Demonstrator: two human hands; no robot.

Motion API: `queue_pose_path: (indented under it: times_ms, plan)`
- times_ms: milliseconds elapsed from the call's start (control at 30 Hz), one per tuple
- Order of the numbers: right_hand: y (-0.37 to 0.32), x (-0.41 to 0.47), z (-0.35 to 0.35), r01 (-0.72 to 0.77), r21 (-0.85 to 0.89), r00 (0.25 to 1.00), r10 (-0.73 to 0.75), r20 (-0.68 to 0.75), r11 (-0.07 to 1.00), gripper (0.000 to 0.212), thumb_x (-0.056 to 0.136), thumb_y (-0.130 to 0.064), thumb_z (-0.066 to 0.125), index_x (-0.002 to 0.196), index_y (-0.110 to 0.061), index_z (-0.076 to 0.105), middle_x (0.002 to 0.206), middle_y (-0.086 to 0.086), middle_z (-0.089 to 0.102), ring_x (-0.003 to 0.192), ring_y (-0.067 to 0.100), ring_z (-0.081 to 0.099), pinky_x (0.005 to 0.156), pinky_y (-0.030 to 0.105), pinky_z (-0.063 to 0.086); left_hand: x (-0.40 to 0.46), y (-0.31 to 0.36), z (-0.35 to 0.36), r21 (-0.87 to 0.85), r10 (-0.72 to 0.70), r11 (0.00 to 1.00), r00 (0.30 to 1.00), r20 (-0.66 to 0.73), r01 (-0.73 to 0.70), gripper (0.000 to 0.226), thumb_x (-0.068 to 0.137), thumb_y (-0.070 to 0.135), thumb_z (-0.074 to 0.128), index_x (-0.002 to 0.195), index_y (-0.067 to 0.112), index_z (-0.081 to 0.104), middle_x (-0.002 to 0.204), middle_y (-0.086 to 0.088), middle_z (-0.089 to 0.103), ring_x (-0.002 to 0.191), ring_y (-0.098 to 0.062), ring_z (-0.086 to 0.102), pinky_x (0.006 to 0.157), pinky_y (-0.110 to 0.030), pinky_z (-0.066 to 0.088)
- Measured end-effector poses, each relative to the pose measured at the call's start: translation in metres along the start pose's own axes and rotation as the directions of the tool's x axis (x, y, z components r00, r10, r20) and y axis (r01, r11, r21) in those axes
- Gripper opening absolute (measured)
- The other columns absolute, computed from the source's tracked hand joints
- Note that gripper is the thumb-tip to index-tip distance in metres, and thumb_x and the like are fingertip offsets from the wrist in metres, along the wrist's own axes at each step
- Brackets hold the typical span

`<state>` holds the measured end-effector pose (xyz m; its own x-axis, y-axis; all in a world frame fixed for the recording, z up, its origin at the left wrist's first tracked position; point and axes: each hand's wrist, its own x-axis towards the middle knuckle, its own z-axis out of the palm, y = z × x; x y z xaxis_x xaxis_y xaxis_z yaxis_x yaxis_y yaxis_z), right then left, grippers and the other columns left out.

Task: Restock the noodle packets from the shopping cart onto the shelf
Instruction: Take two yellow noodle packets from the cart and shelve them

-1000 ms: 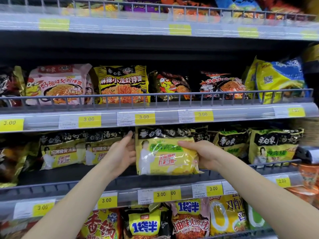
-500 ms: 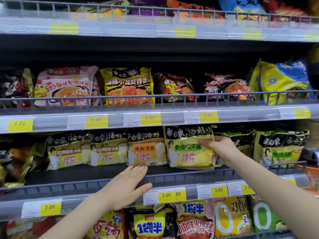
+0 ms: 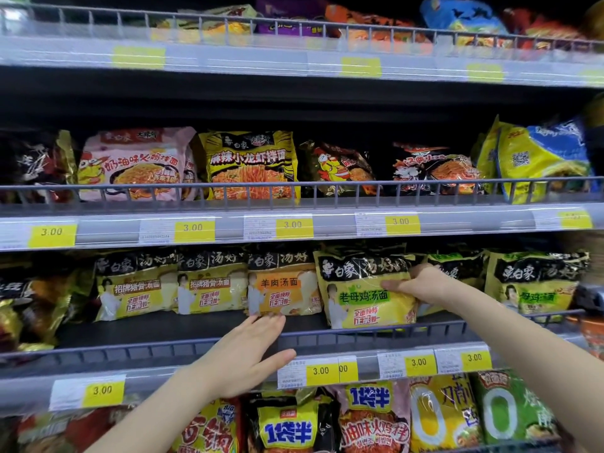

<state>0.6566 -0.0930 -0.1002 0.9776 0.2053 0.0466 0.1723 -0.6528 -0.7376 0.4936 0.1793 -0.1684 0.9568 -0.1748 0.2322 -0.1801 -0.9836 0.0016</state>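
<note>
1. The left hand (image 3: 246,351) is hovering nearest the camera, over the front rail (image 3: 327,336) of the lower-middle shelf, fingers straight and spread wide, holding nothing; its fingertips are reaching just below the orange-labelled packet (image 3: 283,286), probably so it is ready to steady or straighten that neighbour; whether they are touching it I cannot tell.
2. The right hand (image 3: 421,284) is gripping the yellow noodle packet (image 3: 366,289) at its right edge, thumb lying across the front and fingers hidden behind; holding it by one side is likely letting the hand slide it into the gap without knocking the packets beside it.
3. That packet is standing upright on the shelf just behind the rail, between the orange-labelled packet on its left and a green-labelled packet (image 3: 536,282) further right; it is sitting slightly forward of the row, so the placing looks nearly done but not yet released.
4. Price tags (image 3: 320,370) are running along the shelf lip below, presumably marking each product's slot.
5. Further back and above, the next shelf is carrying a pink packet (image 3: 137,165) and a yellow-and-black packet (image 3: 251,165) facing outwards behind their own rail; the shopping cart is not showing anywhere.
</note>
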Motion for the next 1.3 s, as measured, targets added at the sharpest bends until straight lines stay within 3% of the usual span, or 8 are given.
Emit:
queue_pose_path:
  times_ms: [167, 300, 467, 567, 733, 800, 933, 1300]
  plan:
    - [0.008, 0.001, -0.005, -0.028, -0.291, 0.999, 0.015, -0.048, 0.956, 0.059, 0.073, -0.062, 0.066, 0.070, -0.004, 0.055, 0.068, 0.010, 0.062, 0.063, 0.024, 0.061, 0.066, 0.032, 0.057, -0.001, 0.000, -0.001, 0.001, -0.014, 1.000, 1.000, 0.003, 0.014, 0.101, 0.068, 0.075, -0.005, 0.151, 0.020, 0.007, 0.158, 0.006, 0.006, 0.143, -0.002, 0.002, 0.107, -0.014, -0.012]
    - [0.010, -0.006, 0.007, -0.011, -0.332, 0.974, -0.065, -0.217, 0.943, 0.058, 0.076, -0.059, 0.066, 0.055, -0.009, 0.045, 0.050, 0.003, 0.049, 0.045, 0.016, 0.049, 0.043, 0.023, 0.041, -0.001, 0.000, 0.001, 0.013, -0.009, 1.000, 1.000, -0.009, 0.009, 0.098, 0.070, 0.074, -0.004, 0.151, 0.020, 0.007, 0.159, 0.006, 0.008, 0.144, -0.003, 0.004, 0.107, -0.014, -0.012]
    - [0.011, -0.027, 0.022, -0.004, -0.479, 0.922, -0.182, -0.341, 0.878, 0.053, 0.087, -0.056, 0.054, 0.062, -0.011, 0.043, 0.059, 0.000, 0.050, 0.051, 0.017, 0.047, 0.047, 0.023, 0.033, -0.001, -0.001, 0.000, 0.047, 0.015, 0.999, 1.000, -0.015, -0.015, 0.094, 0.075, 0.072, 0.000, 0.151, 0.018, 0.006, 0.159, 0.004, 0.008, 0.144, -0.006, 0.005, 0.106, -0.014, -0.014]
    - [0.012, -0.042, 0.025, -0.075, -0.719, 0.877, -0.298, -0.378, 0.691, 0.047, 0.089, -0.057, 0.049, 0.088, -0.010, 0.055, 0.086, 0.001, 0.062, 0.075, 0.022, 0.062, 0.055, 0.025, 0.038, -0.001, -0.002, 0.004, 0.102, 0.036, 0.994, 0.999, 0.000, -0.036, 0.093, 0.077, 0.073, 0.002, 0.151, 0.017, 0.003, 0.159, 0.002, 0.006, 0.145, -0.008, 0.004, 0.109, -0.019, -0.014]
    - [0.022, -0.051, 0.024, 0.113, -0.857, 0.795, -0.563, -0.225, 0.503, 0.034, 0.042, -0.006, 0.089, 0.059, 0.001, 0.061, 0.054, 0.017, 0.061, 0.049, 0.031, 0.062, 0.049, 0.035, 0.050, 0.001, 0.001, 0.002, 0.179, -0.008, 0.984, 0.998, 0.060, -0.003, 0.094, 0.076, 0.072, 0.004, 0.151, 0.016, -0.003, 0.160, 0.001, 0.001, 0.146, -0.012, 0.001, 0.116, -0.031, -0.009]
    - [0.011, -0.061, 0.025, 0.174, -0.892, 0.822, -0.560, -0.101, 0.416, 0.030, 0.057, -0.016, 0.084, 0.078, -0.002, 0.067, 0.073, 0.014, 0.069, 0.067, 0.031, 0.067, 0.062, 0.037, 0.055, 0.001, 0.003, -0.002, 0.209, -0.033, 0.978, 0.996, 0.080, 0.015, 0.096, 0.073, 0.073, 0.002, 0.151, 0.017, -0.002, 0.160, 0.001, 0.002, 0.146, -0.014, 0.002, 0.116, -0.035, -0.007]
    - [-0.011, -0.072, 0.041, 0.360, -0.828, 0.826, -0.560, 0.068, 0.430, 0.029, 0.095, -0.031, 0.042, 0.118, -0.016, 0.054, 0.115, 0.002, 0.062, 0.104, 0.023, 0.061, 0.079, 0.031, 0.049, 0.001, 0.003, -0.014, 0.241, -0.085, 0.969, 0.989, 0.124, 0.053, 0.099, 0.070, 0.075, -0.001, 0.151, 0.017, 0.002, 0.159, -0.001, 0.006, 0.146, -0.017, 0.006, 0.116, -0.036, -0.003]
    - [-0.097, -0.088, 0.098, 0.689, -0.614, 0.669, -0.663, 0.335, 0.386, 0.036, 0.096, -0.038, 0.041, 0.123, -0.017, 0.051, 0.119, 0.004, 0.060, 0.109, 0.027, 0.059, 0.082, 0.033, 0.047, -0.070, -0.037, -0.074, 0.271, -0.339, 0.911, 0.939, 0.060, 0.311, 0.060, 0.094, 0.052, 0.034, 0.143, 0.017, 0.036, 0.150, -0.001, 0.035, 0.138, -0.018, 0.031, 0.115, -0.034, 0.017]
